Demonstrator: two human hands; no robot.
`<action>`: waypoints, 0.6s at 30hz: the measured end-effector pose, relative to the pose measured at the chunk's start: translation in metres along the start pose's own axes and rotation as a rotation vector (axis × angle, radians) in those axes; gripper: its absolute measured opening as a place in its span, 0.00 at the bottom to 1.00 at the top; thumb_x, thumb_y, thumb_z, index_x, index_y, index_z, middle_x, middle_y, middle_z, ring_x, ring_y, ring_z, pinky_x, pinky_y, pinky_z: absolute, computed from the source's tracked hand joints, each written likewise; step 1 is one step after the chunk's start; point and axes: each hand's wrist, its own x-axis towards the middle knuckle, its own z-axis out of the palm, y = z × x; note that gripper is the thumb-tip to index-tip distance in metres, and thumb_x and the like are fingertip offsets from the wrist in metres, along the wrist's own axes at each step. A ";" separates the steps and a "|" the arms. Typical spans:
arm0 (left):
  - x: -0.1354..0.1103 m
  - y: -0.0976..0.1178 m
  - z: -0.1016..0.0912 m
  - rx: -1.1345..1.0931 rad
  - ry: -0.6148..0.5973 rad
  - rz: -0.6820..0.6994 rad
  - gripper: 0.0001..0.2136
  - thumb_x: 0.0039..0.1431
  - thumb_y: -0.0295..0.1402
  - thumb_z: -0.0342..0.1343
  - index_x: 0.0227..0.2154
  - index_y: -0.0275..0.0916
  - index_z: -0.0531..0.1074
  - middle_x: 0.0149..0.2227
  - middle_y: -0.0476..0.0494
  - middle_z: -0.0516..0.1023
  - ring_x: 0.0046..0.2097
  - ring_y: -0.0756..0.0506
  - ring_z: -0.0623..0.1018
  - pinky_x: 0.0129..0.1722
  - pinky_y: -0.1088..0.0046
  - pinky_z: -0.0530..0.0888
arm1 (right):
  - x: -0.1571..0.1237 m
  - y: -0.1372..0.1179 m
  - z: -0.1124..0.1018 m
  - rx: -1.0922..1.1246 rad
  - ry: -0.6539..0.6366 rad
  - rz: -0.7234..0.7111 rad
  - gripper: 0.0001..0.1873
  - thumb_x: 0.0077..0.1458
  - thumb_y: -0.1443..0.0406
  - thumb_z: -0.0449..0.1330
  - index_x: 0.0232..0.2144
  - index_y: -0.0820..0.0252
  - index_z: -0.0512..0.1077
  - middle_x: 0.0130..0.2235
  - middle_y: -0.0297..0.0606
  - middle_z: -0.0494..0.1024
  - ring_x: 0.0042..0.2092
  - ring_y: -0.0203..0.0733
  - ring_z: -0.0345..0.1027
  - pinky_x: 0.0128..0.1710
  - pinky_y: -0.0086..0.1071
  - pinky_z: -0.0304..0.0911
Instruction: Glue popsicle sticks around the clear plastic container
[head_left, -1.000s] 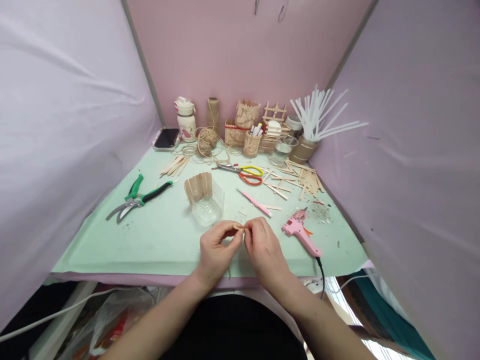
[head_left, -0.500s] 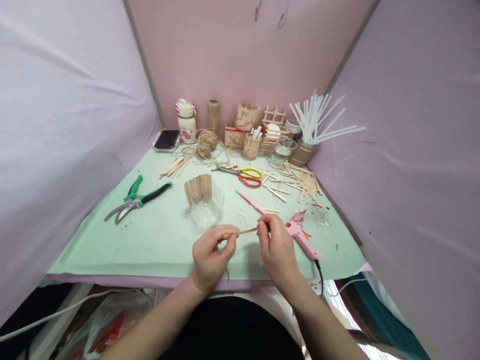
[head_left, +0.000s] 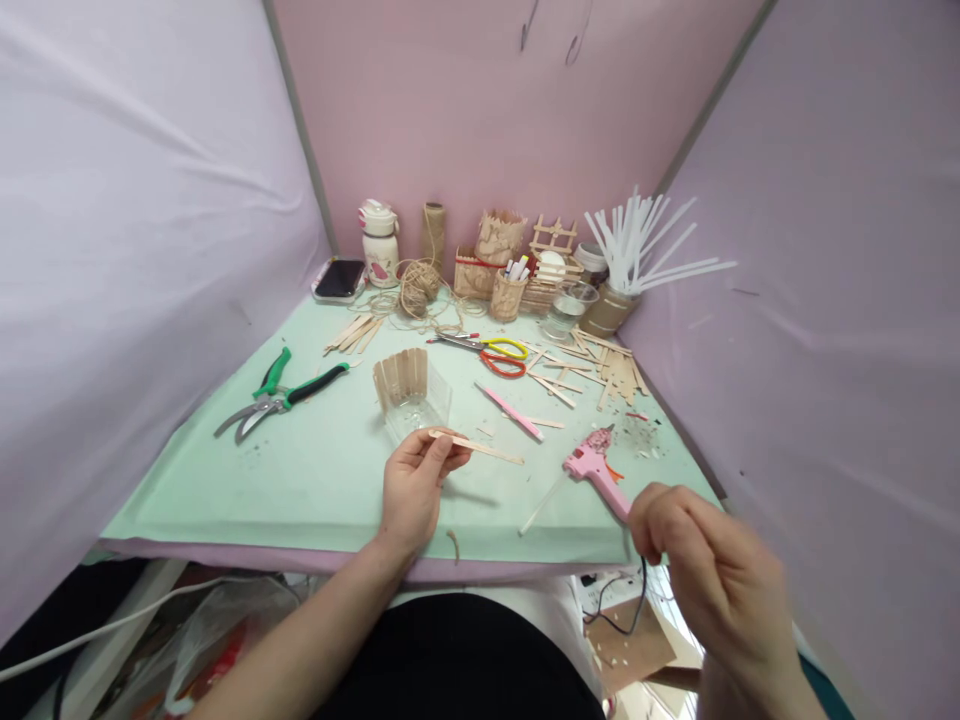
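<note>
Between the thumb and fingers of my left hand (head_left: 420, 485) is a wooden craft stick (head_left: 484, 449), its free end pointing right. Just behind that hand stands a clear plastic box (head_left: 439, 400), one side lined with craft sticks (head_left: 401, 375). My right hand (head_left: 709, 550), a little blurred, is curled closed beyond the front right of the table. Its fingers overlap the handle end of the pink hot glue gun (head_left: 596, 470); I cannot tell whether they touch it or hold anything. A clear glue stick (head_left: 544, 505) sticks out of the gun's rear.
Green-handled pruning shears (head_left: 277, 400) lie left. Scissors (head_left: 487, 350), a pink craft knife (head_left: 510, 411) and loose craft sticks (head_left: 555, 370) lie mid-table. Along the back stand a bottle (head_left: 380, 245), twine (head_left: 418, 285), a pen cup (head_left: 508, 296) and glue sticks in a pot (head_left: 611, 310).
My right hand has let go of the stick and moved right, past the glue gun's handle. My left hand keeps the stick, now angled down to the right.
</note>
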 end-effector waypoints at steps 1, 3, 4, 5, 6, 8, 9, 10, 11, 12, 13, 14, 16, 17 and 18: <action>0.000 0.000 0.000 -0.006 0.001 0.001 0.14 0.48 0.41 0.68 0.29 0.36 0.75 0.31 0.47 0.80 0.33 0.50 0.80 0.37 0.73 0.79 | -0.003 0.003 -0.005 -0.043 -0.089 0.006 0.19 0.66 0.63 0.48 0.21 0.56 0.60 0.22 0.30 0.63 0.23 0.34 0.57 0.23 0.30 0.54; 0.001 -0.001 -0.001 -0.017 0.005 0.008 0.14 0.48 0.41 0.68 0.29 0.36 0.75 0.30 0.47 0.79 0.33 0.50 0.80 0.36 0.74 0.79 | -0.007 0.011 -0.011 -0.116 -0.257 0.030 0.16 0.65 0.63 0.50 0.24 0.55 0.63 0.24 0.31 0.66 0.24 0.35 0.61 0.24 0.29 0.58; 0.001 -0.001 -0.001 -0.020 0.007 0.012 0.13 0.48 0.40 0.68 0.29 0.36 0.75 0.30 0.48 0.79 0.33 0.50 0.80 0.36 0.74 0.79 | -0.009 0.016 -0.013 -0.141 -0.315 0.040 0.14 0.65 0.63 0.50 0.27 0.55 0.66 0.26 0.31 0.70 0.26 0.36 0.65 0.26 0.29 0.62; 0.000 -0.001 -0.002 -0.019 0.009 0.015 0.13 0.48 0.40 0.68 0.29 0.36 0.74 0.30 0.48 0.79 0.33 0.50 0.80 0.36 0.75 0.79 | -0.011 0.022 -0.014 -0.159 -0.349 0.047 0.11 0.65 0.64 0.50 0.31 0.54 0.68 0.30 0.33 0.74 0.30 0.37 0.69 0.29 0.29 0.65; 0.000 -0.001 -0.002 -0.015 0.010 0.016 0.13 0.48 0.40 0.68 0.29 0.36 0.74 0.30 0.48 0.80 0.33 0.50 0.80 0.36 0.74 0.79 | -0.013 0.028 -0.014 -0.175 -0.358 0.044 0.11 0.66 0.64 0.48 0.35 0.52 0.70 0.35 0.35 0.76 0.35 0.38 0.72 0.33 0.30 0.67; -0.001 0.000 -0.003 0.001 0.012 0.015 0.13 0.48 0.40 0.68 0.29 0.36 0.74 0.30 0.47 0.80 0.33 0.50 0.80 0.36 0.74 0.79 | -0.015 0.041 -0.012 -0.212 -0.297 0.011 0.13 0.66 0.66 0.45 0.41 0.51 0.70 0.42 0.37 0.78 0.43 0.41 0.74 0.41 0.32 0.69; -0.001 0.000 -0.003 0.010 0.012 0.013 0.13 0.48 0.40 0.68 0.29 0.36 0.75 0.30 0.47 0.80 0.33 0.50 0.80 0.36 0.74 0.79 | -0.016 0.048 -0.011 -0.244 -0.256 0.005 0.13 0.66 0.65 0.45 0.42 0.51 0.70 0.44 0.38 0.78 0.45 0.41 0.74 0.42 0.33 0.69; -0.001 0.000 -0.003 0.018 0.011 0.012 0.13 0.48 0.40 0.68 0.29 0.36 0.75 0.30 0.47 0.80 0.33 0.50 0.80 0.36 0.73 0.79 | -0.016 0.055 -0.010 -0.281 -0.215 0.008 0.12 0.66 0.65 0.46 0.41 0.51 0.70 0.44 0.39 0.78 0.45 0.42 0.74 0.42 0.34 0.69; -0.002 0.000 -0.003 0.027 0.009 0.012 0.13 0.48 0.40 0.68 0.29 0.36 0.75 0.30 0.47 0.80 0.33 0.50 0.80 0.36 0.73 0.79 | -0.015 0.061 -0.009 -0.326 -0.177 0.022 0.11 0.66 0.63 0.48 0.41 0.52 0.71 0.43 0.39 0.78 0.44 0.43 0.74 0.41 0.34 0.69; -0.002 0.000 -0.003 0.036 0.008 0.017 0.13 0.47 0.39 0.68 0.29 0.36 0.75 0.30 0.47 0.80 0.33 0.49 0.80 0.37 0.73 0.79 | -0.014 0.068 -0.008 -0.376 -0.134 0.042 0.10 0.65 0.62 0.50 0.40 0.53 0.71 0.42 0.40 0.78 0.42 0.44 0.74 0.38 0.35 0.68; -0.002 0.000 -0.003 0.047 0.006 0.023 0.12 0.47 0.39 0.68 0.29 0.36 0.75 0.30 0.46 0.80 0.33 0.49 0.80 0.37 0.73 0.79 | -0.012 0.075 -0.007 -0.428 -0.092 0.065 0.10 0.64 0.60 0.51 0.40 0.54 0.71 0.41 0.41 0.79 0.40 0.45 0.74 0.36 0.35 0.68; -0.002 0.000 -0.003 0.059 0.003 0.030 0.12 0.47 0.39 0.68 0.29 0.36 0.76 0.30 0.46 0.80 0.34 0.49 0.80 0.37 0.72 0.79 | -0.011 0.081 -0.006 -0.477 -0.052 0.091 0.11 0.63 0.58 0.51 0.40 0.55 0.71 0.40 0.42 0.79 0.38 0.46 0.74 0.35 0.36 0.67; -0.003 -0.001 -0.003 0.082 -0.008 0.044 0.11 0.48 0.38 0.68 0.30 0.36 0.76 0.31 0.46 0.80 0.34 0.48 0.80 0.38 0.71 0.79 | -0.008 0.092 -0.004 -0.549 0.005 0.142 0.14 0.62 0.57 0.50 0.39 0.57 0.72 0.38 0.43 0.79 0.37 0.47 0.73 0.34 0.37 0.66; -0.004 -0.001 -0.003 0.090 -0.014 0.049 0.11 0.48 0.38 0.68 0.30 0.36 0.77 0.31 0.46 0.81 0.35 0.48 0.80 0.38 0.71 0.79 | -0.007 0.096 -0.003 -0.565 0.009 0.167 0.15 0.61 0.57 0.50 0.38 0.57 0.72 0.37 0.43 0.79 0.36 0.47 0.73 0.34 0.38 0.65; -0.004 -0.001 -0.003 0.094 -0.019 0.054 0.11 0.48 0.37 0.68 0.30 0.36 0.77 0.32 0.46 0.81 0.35 0.48 0.80 0.39 0.70 0.79 | -0.006 0.099 -0.002 -0.568 0.005 0.189 0.15 0.61 0.57 0.49 0.36 0.57 0.72 0.36 0.43 0.79 0.36 0.48 0.73 0.35 0.38 0.65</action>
